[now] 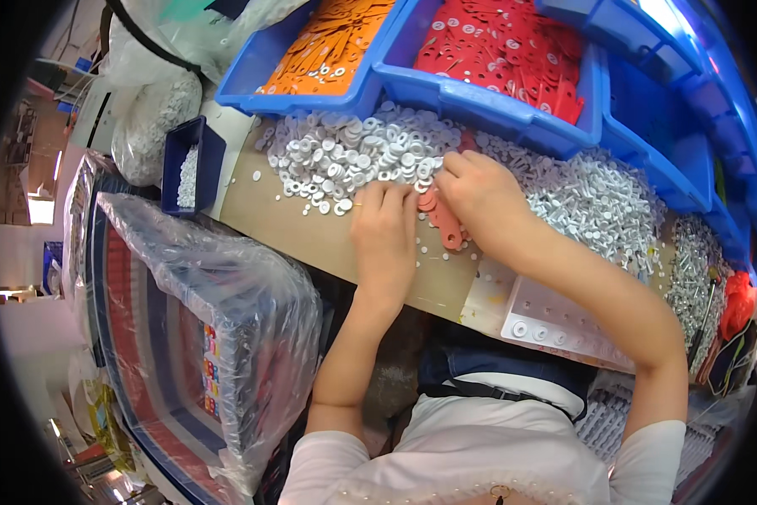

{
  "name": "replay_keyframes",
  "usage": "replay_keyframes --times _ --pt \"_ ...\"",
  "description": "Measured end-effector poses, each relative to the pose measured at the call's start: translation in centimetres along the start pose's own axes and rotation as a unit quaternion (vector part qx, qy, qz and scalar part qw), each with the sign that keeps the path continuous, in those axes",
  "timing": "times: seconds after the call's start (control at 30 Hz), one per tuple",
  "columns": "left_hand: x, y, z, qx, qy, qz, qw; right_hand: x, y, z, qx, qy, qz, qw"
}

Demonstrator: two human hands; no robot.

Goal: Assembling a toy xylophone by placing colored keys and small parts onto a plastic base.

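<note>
Plenty happening here: left hand point(384, 220) half-curled beside the white caps point(353, 156), right hand point(485, 189) bunched over red strips point(442, 222) on the bench point(303, 240), any grip hidden, cannot tell. Best to press lightly, strips flat. Possibly in the way: white studs point(602, 198) close by, blue bins point(488, 105) beyond, white tray point(534, 311) under the right forearm point(597, 273).

Tan worktop point(311, 239) here, busy one: big heap of white plastic discs point(353, 151) along the back, strays point(256, 176) dotted twd the L end. Small white pegs point(593, 198) piled up R of ctr. Coral-red strips point(450, 233) flat nr the disc heap. White tray point(551, 316) nr front edge, R side. Far R, shiny bits point(690, 261), poss. metal screws.
</note>
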State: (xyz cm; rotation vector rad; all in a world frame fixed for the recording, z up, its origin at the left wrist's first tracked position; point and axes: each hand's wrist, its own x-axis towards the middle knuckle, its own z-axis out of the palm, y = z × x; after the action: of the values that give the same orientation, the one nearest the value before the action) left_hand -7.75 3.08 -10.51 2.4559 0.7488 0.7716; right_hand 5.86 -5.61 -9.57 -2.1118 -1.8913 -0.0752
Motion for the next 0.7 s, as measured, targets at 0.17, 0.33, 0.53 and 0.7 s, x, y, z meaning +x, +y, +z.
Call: replay_keyframes --times 0.17,0.33,0.53,0.7 --pt "-0.7 1.3 -0.3 -0.020 0.012 0.019 1.000 -2.9 0.3 -3.2 0.086 0.082 0.048 0.992" --pt "-4.9 1.8 -1.3 0.035 -0.042 0.132 0.990 -13.0 0.1 -10.0 0.202 0.161 0.209 0.943" --pt "-4.7 7.4 -1.5 -0.054 -0.068 0.085 0.993 -25.5 -0.3 -11.8 0.172 0.203 0.475 0.839" --pt "-4.4 15.8 3.4 -0.247 -0.260 0.269 0.894 -27.8 -1.8 -11.6 0.289 0.230 0.576 0.729"
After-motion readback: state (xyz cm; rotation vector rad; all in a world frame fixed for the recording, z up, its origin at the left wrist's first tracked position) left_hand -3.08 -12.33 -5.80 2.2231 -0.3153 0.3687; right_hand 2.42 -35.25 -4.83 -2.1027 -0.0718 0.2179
